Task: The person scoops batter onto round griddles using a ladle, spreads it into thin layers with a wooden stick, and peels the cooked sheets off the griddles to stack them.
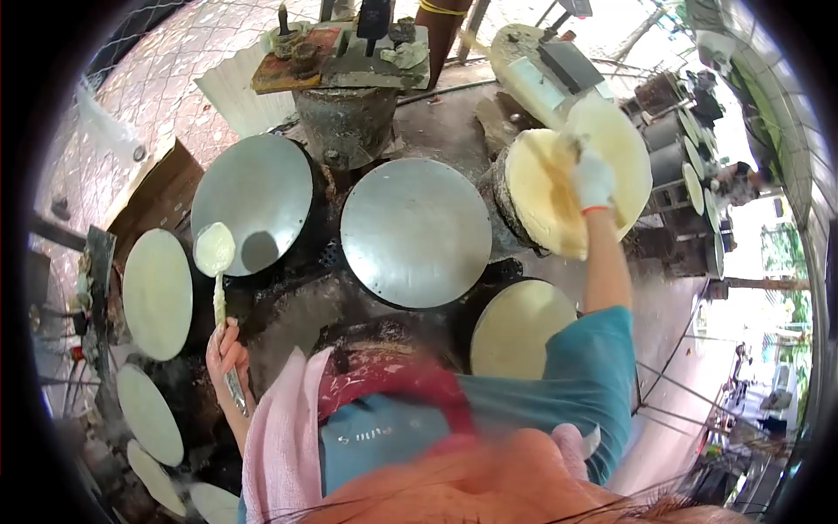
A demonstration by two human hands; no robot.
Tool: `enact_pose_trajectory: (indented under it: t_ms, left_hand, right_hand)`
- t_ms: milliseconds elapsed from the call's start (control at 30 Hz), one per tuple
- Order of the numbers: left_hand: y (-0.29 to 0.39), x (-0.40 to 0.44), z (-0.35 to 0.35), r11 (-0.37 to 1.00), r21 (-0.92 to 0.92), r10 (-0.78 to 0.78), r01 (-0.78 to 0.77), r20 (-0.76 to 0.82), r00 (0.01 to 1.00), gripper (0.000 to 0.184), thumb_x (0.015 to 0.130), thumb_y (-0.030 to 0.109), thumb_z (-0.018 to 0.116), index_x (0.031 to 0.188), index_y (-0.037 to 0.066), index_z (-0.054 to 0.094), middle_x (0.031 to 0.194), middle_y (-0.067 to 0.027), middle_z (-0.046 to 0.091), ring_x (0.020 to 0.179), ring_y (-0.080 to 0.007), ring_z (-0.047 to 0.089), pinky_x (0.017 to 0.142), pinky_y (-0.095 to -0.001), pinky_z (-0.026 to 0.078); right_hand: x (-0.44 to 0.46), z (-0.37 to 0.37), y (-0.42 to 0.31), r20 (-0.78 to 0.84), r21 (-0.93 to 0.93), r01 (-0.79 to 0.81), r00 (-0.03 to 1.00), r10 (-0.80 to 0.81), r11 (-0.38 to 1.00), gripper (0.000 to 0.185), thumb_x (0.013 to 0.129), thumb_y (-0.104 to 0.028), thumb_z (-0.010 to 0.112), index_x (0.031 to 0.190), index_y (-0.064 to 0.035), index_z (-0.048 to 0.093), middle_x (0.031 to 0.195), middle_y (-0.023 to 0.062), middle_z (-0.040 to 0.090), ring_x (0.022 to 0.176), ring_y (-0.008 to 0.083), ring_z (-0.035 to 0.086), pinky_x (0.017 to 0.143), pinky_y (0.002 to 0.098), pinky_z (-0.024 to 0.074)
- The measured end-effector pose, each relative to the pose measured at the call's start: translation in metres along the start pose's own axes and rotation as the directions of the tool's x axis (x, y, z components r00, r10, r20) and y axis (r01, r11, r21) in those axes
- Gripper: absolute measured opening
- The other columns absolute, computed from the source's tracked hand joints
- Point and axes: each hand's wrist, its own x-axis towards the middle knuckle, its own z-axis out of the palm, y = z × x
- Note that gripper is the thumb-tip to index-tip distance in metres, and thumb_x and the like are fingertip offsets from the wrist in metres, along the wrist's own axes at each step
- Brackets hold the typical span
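Observation:
A batter-coated ladle (216, 251) is in my left hand (230, 356), its bowl over the lower left part of a bare round griddle (255, 196). The fingers are wrapped round the handle. My right hand (594, 180), in a white glove, is at a thin pale round sheet (624, 157) that hangs beside a stack of similar sheets (543, 192) with browned patches. The gloved fingers are blurred; they look closed on the sheet's edge. Between the two hands lies another bare griddle (416, 232).
Pale rounds cover a griddle (522, 332) at the lower right and several more (157, 294) down the left. A bucket (346, 122) carries a tray of tools (380, 57) behind the griddles. A cardboard box (155, 196) stands at the left.

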Motion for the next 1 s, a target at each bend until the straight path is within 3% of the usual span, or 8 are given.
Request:
enact_pose_trajectory:
  t_ms: [133,333,400,433,567,700,833,1000]
  left_hand:
    - [-0.021,-0.065,0.009,0.994,-0.095,0.049,-0.054,-0.053,0.997,0.029,0.101,0.016,0.035,0.111,-0.008,0.046,0.06,0.0041,0.037,0.034,-0.0012,0.034,0.032,-0.0187,0.023]
    - [-0.039,-0.143,0.008,0.965,-0.22,0.116,-0.145,-0.137,0.984,0.031,0.102,0.018,0.033,0.114,-0.009,0.044,0.061,0.0031,0.04,0.034,-0.0025,0.036,0.033,-0.0189,0.024]
    - [-0.047,-0.172,-0.004,0.948,-0.2,0.202,-0.246,-0.217,0.955,0.033,0.102,0.018,0.032,0.115,-0.01,0.043,0.061,0.0034,0.04,0.034,-0.0032,0.037,0.034,-0.0201,0.023]
    - [-0.049,-0.185,-0.014,0.938,-0.257,0.211,-0.235,-0.117,0.97,0.033,0.102,0.017,0.03,0.116,-0.01,0.042,0.062,0.0041,0.04,0.034,-0.0028,0.037,0.035,-0.0214,0.022]
    - [-0.059,-0.254,-0.018,0.895,-0.278,0.326,-0.348,-0.123,0.937,0.032,0.101,0.018,0.032,0.113,-0.009,0.043,0.063,0.0038,0.042,0.034,-0.0029,0.038,0.036,-0.0216,0.023]
    - [-0.071,-0.317,-0.035,0.829,-0.255,0.418,-0.498,-0.312,0.854,0.03,0.101,0.017,0.033,0.111,-0.008,0.045,0.063,0.0035,0.039,0.034,-0.0032,0.035,0.038,-0.0209,0.024]
    - [-0.085,-0.417,-0.064,0.706,-0.364,0.518,-0.608,-0.32,0.793,0.029,0.102,0.016,0.031,0.113,-0.009,0.041,0.065,0.0013,0.039,0.034,-0.0042,0.036,0.037,-0.0216,0.027]
    - [-0.113,-0.55,-0.102,0.612,-0.16,0.565,-0.775,-0.597,0.569,0.028,0.101,0.016,0.036,0.109,-0.007,0.048,0.063,0.0037,0.037,0.034,-0.0024,0.032,0.034,-0.0212,0.027]
  right_hand:
    - [-0.039,0.12,-0.01,0.04,0.022,0.099,0.994,-0.1,0.995,0.048,0.084,-0.017,0.05,0.132,-0.0181,0.048,0.093,0.0127,0.066,0.076,0.0287,0.067,0.066,0.044,0.0536]
    - [-0.064,0.097,-0.045,0.135,0.326,-0.074,0.99,0.031,0.942,0.065,0.076,-0.028,0.068,0.135,-0.0099,0.048,0.104,0.0206,0.064,0.093,0.0345,0.064,0.083,0.0418,0.05]
    - [-0.07,0.094,-0.043,0.018,0.791,-0.022,1.0,0.012,0.611,0.063,0.074,-0.025,0.073,0.13,-0.0039,0.051,0.109,0.0209,0.063,0.098,0.0281,0.062,0.088,0.0387,0.0476]
    - [-0.076,0.076,-0.047,0.164,0.956,-0.154,0.986,-0.02,0.249,0.052,0.08,-0.025,0.064,0.126,-0.0016,0.053,0.1,0.0093,0.064,0.085,0.0197,0.062,0.073,0.0307,0.0515]
    - [-0.135,-0.049,-0.087,0.055,0.974,-0.134,0.923,-0.38,-0.184,0.046,0.081,-0.021,0.063,0.121,-0.0028,0.053,0.095,0.0063,0.062,0.081,0.0166,0.059,0.071,0.0286,0.0495]
    - [-0.226,-0.172,-0.155,-0.515,0.823,0.023,0.453,-0.728,-0.568,0.04,0.081,-0.018,0.062,0.117,-0.004,0.054,0.089,0.0033,0.059,0.077,0.0134,0.057,0.07,0.0265,0.0474]
    - [-0.324,-0.245,-0.24,-0.812,0.583,-0.138,-0.064,-0.581,-0.8,0.034,0.081,-0.015,0.061,0.112,-0.0052,0.054,0.084,0.0004,0.056,0.073,0.0103,0.055,0.068,0.0243,0.0454]
    - [-0.439,-0.295,-0.311,-0.903,0.426,-0.338,-0.207,-0.376,-0.839,0.027,0.081,-0.011,0.06,0.107,-0.0067,0.055,0.077,-0.0034,0.053,0.068,0.0064,0.052,0.065,0.0217,0.0428]
